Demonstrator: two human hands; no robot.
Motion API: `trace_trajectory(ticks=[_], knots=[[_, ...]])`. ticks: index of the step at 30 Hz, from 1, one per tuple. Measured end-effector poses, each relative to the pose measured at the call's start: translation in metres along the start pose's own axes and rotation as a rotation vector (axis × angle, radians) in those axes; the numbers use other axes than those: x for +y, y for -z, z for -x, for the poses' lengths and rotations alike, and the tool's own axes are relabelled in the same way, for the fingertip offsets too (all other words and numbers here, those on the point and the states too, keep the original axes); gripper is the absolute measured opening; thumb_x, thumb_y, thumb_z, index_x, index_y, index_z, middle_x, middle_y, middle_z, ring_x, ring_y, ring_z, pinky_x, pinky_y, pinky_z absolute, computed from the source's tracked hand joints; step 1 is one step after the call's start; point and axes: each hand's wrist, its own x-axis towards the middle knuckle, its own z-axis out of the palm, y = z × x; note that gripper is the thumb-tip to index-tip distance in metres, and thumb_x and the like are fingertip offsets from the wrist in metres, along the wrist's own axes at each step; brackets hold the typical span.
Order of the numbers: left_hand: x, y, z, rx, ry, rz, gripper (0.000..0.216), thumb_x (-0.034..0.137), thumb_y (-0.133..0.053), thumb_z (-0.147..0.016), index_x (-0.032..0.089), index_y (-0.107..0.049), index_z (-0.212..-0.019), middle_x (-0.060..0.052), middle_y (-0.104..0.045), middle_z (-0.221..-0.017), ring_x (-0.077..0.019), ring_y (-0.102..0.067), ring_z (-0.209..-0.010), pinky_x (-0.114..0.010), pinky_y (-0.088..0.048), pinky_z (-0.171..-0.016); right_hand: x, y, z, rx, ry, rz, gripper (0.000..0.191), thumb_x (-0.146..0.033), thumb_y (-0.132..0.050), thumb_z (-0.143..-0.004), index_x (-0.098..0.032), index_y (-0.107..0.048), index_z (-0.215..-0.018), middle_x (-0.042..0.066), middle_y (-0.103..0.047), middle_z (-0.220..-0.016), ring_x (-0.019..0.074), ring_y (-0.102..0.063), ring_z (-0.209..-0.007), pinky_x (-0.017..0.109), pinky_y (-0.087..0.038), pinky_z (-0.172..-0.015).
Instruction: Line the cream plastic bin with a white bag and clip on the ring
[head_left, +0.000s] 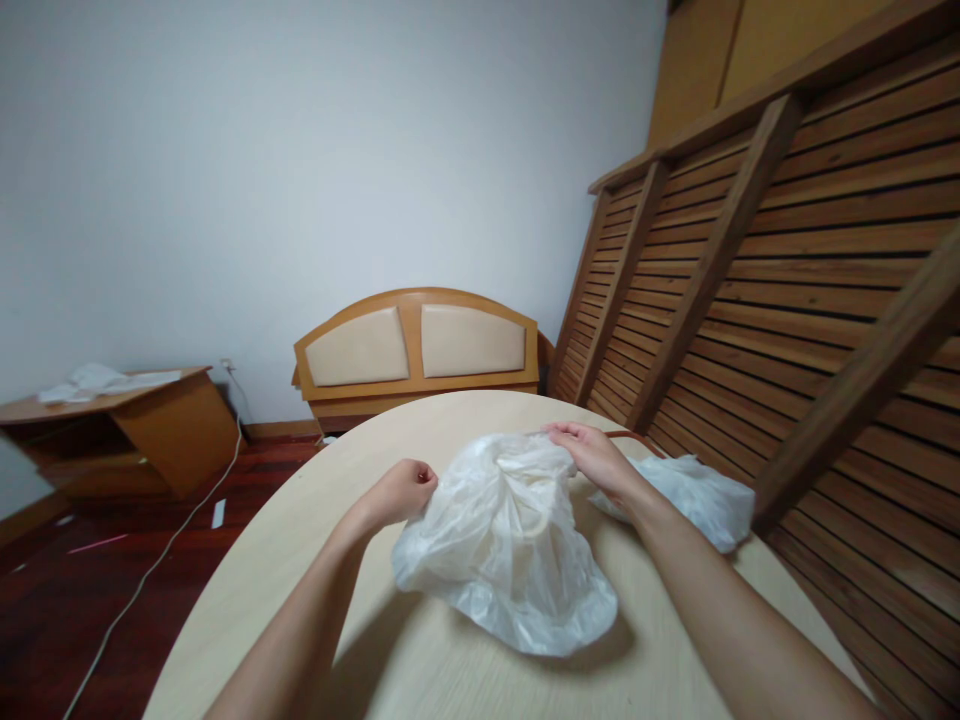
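Observation:
A crumpled, translucent white plastic bag (510,560) is spread over the middle of the round table (420,660). Through its film a pale curved shape shows, too faint to name. My left hand (405,490) is curled closed at the bag's left edge, with thumb and fingers pinching the film. At the upper right edge, my right hand (589,455) grips the bag between thumb and fingers, the fingers pointing left. Part of a second white plastic bag (694,500) lies behind my right forearm, near the table's right side.
Slatted wooden panels (750,300) lean close along the right. Beyond the table stands a headboard (416,340) with two cream pads. To the left are a low wooden cabinet (172,430) with white material (94,382) on top and a cable (176,540) across the dark red floor.

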Motion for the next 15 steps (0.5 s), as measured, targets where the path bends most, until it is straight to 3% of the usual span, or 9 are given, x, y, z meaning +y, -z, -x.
trace_trajectory(ticks=[5,10,12,15], knots=[[-0.001,0.008,0.005,-0.003,-0.022,-0.153,0.012,0.02,-0.062,-0.068,0.016,-0.064,-0.057,0.0,-0.063,-0.054,-0.0145,-0.055,-0.055,-0.023,-0.033,-0.051,0.003,0.002,0.001,0.045,-0.066,-0.003,0.033,-0.028,-0.061,-0.087,-0.019,-0.062,-0.118,0.007,-0.074,-0.091,0.0185,-0.069,-0.073,0.025,-0.052,-0.058],[0.02,0.018,0.016,0.261,-0.103,-0.196,0.021,0.033,-0.057,-0.087,0.018,-0.07,-0.094,-0.009,-0.074,-0.096,-0.0225,-0.067,-0.086,-0.028,-0.046,-0.068,-0.003,0.008,0.0,0.056,-0.049,0.075,0.034,-0.026,-0.061,-0.088,-0.021,-0.056,-0.121,0.01,-0.071,-0.114,0.0189,-0.069,-0.095,0.025,-0.055,-0.073],[0.036,0.02,0.029,0.368,-0.341,-0.046,0.025,0.04,-0.055,-0.092,0.018,-0.067,-0.095,-0.009,-0.073,-0.098,-0.0217,-0.068,-0.087,-0.029,-0.051,-0.07,-0.006,0.013,-0.001,0.046,-0.044,0.128,0.033,-0.026,-0.061,-0.088,-0.019,-0.055,-0.12,0.012,-0.068,-0.12,0.0182,-0.068,-0.098,0.023,-0.054,-0.073],[0.06,0.019,0.052,0.161,-0.72,0.05,0.023,0.037,-0.06,-0.093,0.02,-0.066,-0.108,-0.008,-0.071,-0.111,-0.0213,-0.066,-0.103,-0.031,-0.054,-0.082,-0.011,0.02,0.003,0.006,-0.063,0.213,0.035,-0.026,-0.064,-0.086,-0.019,-0.057,-0.119,0.012,-0.069,-0.117,0.018,-0.068,-0.094,0.023,-0.052,-0.068]])
